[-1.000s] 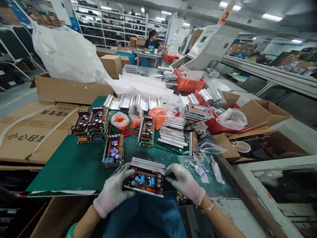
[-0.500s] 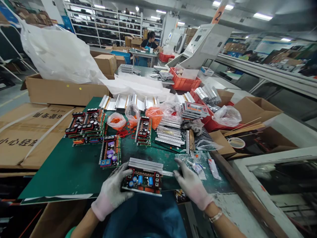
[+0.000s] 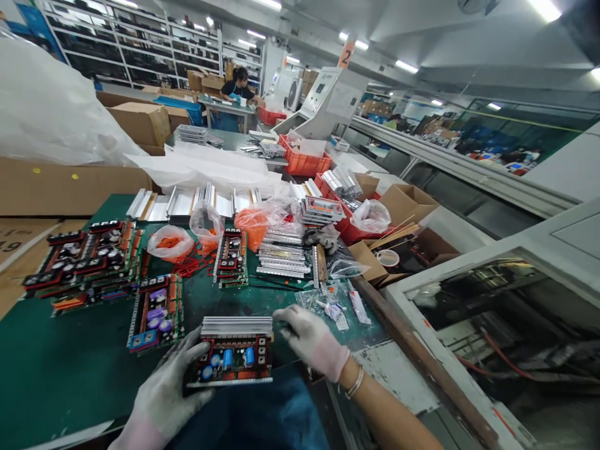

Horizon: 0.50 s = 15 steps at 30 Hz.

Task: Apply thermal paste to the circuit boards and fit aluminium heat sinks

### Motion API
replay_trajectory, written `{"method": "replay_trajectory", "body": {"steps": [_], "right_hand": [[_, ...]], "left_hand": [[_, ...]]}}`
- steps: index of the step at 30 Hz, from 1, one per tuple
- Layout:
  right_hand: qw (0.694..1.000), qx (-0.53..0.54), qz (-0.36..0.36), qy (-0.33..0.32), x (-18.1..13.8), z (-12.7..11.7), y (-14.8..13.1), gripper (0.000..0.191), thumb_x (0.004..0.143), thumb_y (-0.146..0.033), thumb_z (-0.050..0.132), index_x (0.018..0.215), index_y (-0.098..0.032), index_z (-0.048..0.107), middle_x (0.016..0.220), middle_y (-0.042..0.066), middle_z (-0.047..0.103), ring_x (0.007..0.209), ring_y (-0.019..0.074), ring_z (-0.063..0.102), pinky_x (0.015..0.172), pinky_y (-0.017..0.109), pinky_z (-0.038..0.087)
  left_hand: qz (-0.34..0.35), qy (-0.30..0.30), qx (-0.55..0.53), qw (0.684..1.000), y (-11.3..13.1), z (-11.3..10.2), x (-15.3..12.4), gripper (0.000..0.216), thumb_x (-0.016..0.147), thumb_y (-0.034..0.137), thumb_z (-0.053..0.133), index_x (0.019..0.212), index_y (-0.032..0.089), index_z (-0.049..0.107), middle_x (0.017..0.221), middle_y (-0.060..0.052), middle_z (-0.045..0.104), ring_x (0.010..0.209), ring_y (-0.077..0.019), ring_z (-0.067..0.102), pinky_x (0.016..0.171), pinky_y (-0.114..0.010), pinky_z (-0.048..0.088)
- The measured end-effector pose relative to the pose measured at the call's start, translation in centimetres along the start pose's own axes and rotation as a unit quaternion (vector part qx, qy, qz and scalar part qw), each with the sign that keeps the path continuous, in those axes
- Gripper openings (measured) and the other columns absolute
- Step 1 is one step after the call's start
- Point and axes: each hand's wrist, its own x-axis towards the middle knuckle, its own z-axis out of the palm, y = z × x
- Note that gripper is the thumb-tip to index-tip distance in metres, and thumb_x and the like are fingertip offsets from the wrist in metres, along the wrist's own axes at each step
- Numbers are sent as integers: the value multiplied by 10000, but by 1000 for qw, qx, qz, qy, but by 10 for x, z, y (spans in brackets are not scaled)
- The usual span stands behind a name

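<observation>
A circuit board with a finned aluminium heat sink (image 3: 233, 351) lies at the near edge of the green mat (image 3: 56, 369). My gloved left hand (image 3: 164, 394) grips its left side, fingers curled on the board's edge. My gloved right hand (image 3: 310, 340) rests on the mat just right of the board, fingers bent; whether it holds anything I cannot make out. Small plastic packets (image 3: 330, 306) lie just beyond the right hand. More circuit boards (image 3: 154, 312) sit on the mat to the left, and another board stack (image 3: 84, 259) lies farther left.
Stacked heat sinks (image 3: 284, 256), bags of orange parts (image 3: 171, 240) and a board (image 3: 230, 256) fill the mat's middle. Red bins (image 3: 304, 164), cardboard boxes (image 3: 403, 200) and a white frame (image 3: 469, 275) stand right. Another person (image 3: 239, 87) works at a far table.
The view has swung right and upward. My right hand let go of the board's right side and moved a little right onto the mat. The left hand still holds the board.
</observation>
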Motion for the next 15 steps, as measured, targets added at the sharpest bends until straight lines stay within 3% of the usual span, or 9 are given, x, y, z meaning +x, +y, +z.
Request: {"method": "replay_trajectory", "body": {"steps": [2, 5, 11, 15], "right_hand": [[996, -91, 10, 16, 4, -20, 19, 263, 800, -59, 623, 989, -222, 706, 1104, 62, 641, 1060, 225, 567, 930, 368, 455], [981, -192, 12, 6, 10, -39, 49, 216, 791, -65, 655, 915, -224, 732, 1235, 84, 591, 1184, 273, 485, 990, 436, 391], [963, -260, -44, -46, 20, -34, 72, 142, 818, -71, 629, 841, -186, 709, 1214, 92, 608, 1239, 296, 446, 1009, 451, 382], [980, -174, -72, 64, 11, -23, 53, 138, 854, -80, 574, 940, -156, 652, 1106, 114, 643, 1136, 289, 525, 959, 449, 422]], "left_hand": [[-7, 4, 10, 1000, 0, 2, 0, 490, 723, 302, 619, 1194, 238, 502, 1315, -87, 564, 1067, -268, 636, 840, -351, 583], [-16, 9, 24, 1000, 2, 4, -1, 504, 700, 298, 624, 1186, 243, 504, 1307, -75, 573, 1056, -270, 641, 818, -348, 591], [-6, 13, 26, 1000, 5, 1, 1, 517, 686, 290, 641, 1182, 239, 500, 1311, -77, 568, 1087, -280, 624, 818, -361, 591], [-6, 13, 27, 1000, 6, 1, 0, 508, 693, 277, 616, 1184, 228, 493, 1332, -81, 550, 1110, -273, 611, 841, -361, 583]]}}
